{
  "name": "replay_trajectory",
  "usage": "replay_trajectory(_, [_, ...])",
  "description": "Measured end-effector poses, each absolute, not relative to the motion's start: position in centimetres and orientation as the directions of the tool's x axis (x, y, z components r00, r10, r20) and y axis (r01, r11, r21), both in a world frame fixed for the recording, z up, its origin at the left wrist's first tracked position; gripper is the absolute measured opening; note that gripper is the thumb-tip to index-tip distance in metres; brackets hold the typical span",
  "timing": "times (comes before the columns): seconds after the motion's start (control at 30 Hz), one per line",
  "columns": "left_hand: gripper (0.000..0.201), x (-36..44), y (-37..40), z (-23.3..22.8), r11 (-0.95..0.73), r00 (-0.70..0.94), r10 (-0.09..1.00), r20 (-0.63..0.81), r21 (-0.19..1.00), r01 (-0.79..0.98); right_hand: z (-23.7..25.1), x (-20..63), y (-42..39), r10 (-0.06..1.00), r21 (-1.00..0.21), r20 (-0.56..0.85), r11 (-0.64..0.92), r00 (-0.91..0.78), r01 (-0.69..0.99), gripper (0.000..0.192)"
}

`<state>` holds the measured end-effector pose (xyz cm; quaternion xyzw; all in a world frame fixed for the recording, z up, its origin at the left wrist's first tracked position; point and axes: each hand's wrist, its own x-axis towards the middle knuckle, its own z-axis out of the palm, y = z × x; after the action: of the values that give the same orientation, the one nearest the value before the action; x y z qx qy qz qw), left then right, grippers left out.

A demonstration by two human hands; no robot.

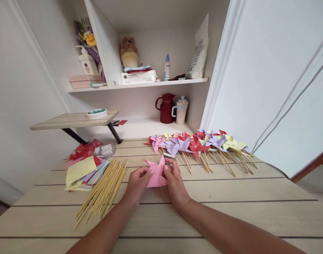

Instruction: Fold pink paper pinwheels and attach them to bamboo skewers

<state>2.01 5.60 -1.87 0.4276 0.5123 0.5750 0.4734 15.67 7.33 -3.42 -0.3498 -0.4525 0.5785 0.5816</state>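
Hands meet over a pale slatted wooden surface (230, 211), where the left hand (137, 183) and right hand (174, 183) together pinch a pink folded paper pinwheel head (156, 173), fingers closed on its edges from either side, seemingly so the points stay gathered at the centre; a small whitish piece shows at the right thumb, too small to make out. The paper sits just above the surface, between the two hands and near its middle. To the left lies a loose bundle of thin bamboo sticks (104, 190), fanned within reach, beside a stack of coloured paper squares (83, 171) topped by a yellow sheet. Beyond the hands, a row of finished paper pinwheels on sticks (201, 144) in pink, lilac, red and yellow lies flat, heads away from the person. A clear plastic container (107, 150) behind the stack holds small pale items, unclear which. At the back stand a dark red jug (166, 108) and a speckled cream mug (181, 110).
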Motion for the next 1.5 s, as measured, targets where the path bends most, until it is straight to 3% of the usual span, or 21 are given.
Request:
replay_trajectory(0.3, [0.029,1.5,7.3,-3.2,-0.070,-0.215,0.976,0.033,0.984,-0.166,-3.5,16.8,7.4,0.976,-0.952,0.141,0.089,-0.165,-0.292,0.057])
replay_trajectory(0.5, [0.032,0.9,7.2,-3.4,-0.053,-0.189,0.982,0.016,0.980,-0.190,-3.8,17.0,7.8,0.968,-0.966,0.155,0.107,-0.198,-0.234,0.048])
replay_trajectory(0.6, [0.033,0.8,7.2,-3.3,-0.031,-0.171,0.985,-0.003,0.980,-0.197,-3.9,17.6,8.3,0.955,-0.971,0.237,0.226,-0.176,-0.082,0.039])
replay_trajectory(0.73, [0.032,0.8,7.2,-3.1,-0.038,-0.153,0.988,0.013,0.986,-0.162,-3.5,18.4,8.7,0.889,-0.879,0.444,0.456,-0.112,0.137,0.033])
replay_trajectory(0.93, [0.030,0.9,7.2,-2.9,-0.060,-0.105,0.994,0.043,0.986,-0.158,-3.1,18.0,8.8,0.862,-0.822,0.475,0.506,-0.177,0.261,0.026])
replay_trajectory(1.17, [0.028,0.7,6.6,-2.9,-0.086,-0.132,0.989,0.065,0.983,-0.162,-3.6,17.4,9.0,0.905,-0.905,0.375,0.405,-0.202,0.131,0.018])
replay_trajectory(1.3, [0.026,0.2,6.4,-2.8,-0.087,-0.144,0.988,0.062,0.982,-0.168,-3.7,16.8,8.9,0.896,-0.926,0.323,0.365,-0.306,0.091,0.021])
replay_trajectory(1.5, [0.026,-0.1,6.4,-2.7,-0.047,-0.142,0.990,0.025,0.988,-0.150,-3.7,17.0,9.2,0.915,-0.966,0.251,0.258,-0.318,-0.020,0.032])
